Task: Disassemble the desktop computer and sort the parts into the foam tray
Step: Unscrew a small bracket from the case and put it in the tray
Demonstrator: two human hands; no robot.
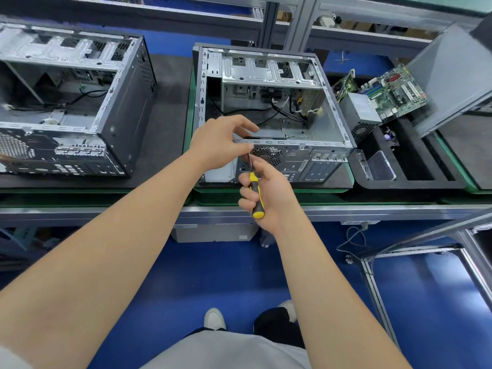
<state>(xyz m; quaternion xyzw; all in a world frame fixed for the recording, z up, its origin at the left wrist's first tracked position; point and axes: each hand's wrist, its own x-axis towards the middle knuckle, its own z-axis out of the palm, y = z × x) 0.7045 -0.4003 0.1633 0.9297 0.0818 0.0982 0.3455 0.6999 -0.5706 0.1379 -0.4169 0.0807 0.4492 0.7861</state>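
An open desktop computer case (314, 121) lies on its side on a green-edged pallet, rear panel toward me, with loose cables inside. My right hand (269, 193) grips a yellow-and-black screwdriver (255, 195) whose shaft points up at the rear panel's top edge beside the fan grille (269, 154). My left hand (223, 141) pinches at the shaft's tip against that edge; whatever it pinches is too small to see. To the right, a black foam tray (415, 179) holds a motherboard (391, 91), a grey power supply (359, 110) and a clear plastic box (380, 166).
A second stripped case (80, 102) lies at the left on a black mat. A grey side panel (452, 75) leans up at the far right. An aluminium rail (106, 211) runs along the bench front, with blue floor, a cable and frame legs below.
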